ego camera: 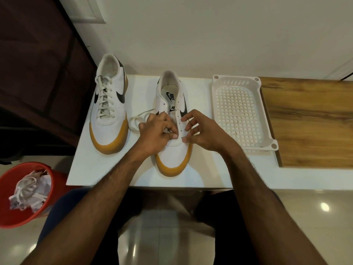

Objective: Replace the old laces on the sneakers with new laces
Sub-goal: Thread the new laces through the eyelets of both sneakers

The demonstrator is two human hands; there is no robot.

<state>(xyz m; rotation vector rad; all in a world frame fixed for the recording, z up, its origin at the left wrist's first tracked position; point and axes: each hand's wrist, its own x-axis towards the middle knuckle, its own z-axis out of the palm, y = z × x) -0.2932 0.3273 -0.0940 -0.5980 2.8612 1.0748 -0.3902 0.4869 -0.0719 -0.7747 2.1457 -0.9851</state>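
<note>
The fingers of the left hand pinch a white lace at the lowest eyelets of the unlaced sneaker; the right hand has its fingertips narrowed on the opposite eyelet row, other fingers spread. The lace's slack loops left of this sneaker. Further left stands the laced sneaker. Right of the unlaced sneaker sits a white perforated tray, all on the white bench. Lower left, on the floor, a red bin holds old laces.

L hand & R hand pinch at lowest eyelets of unlaced sneaker on white worktop; lace trails left. Laced sneaker beside; white basket right.
</note>
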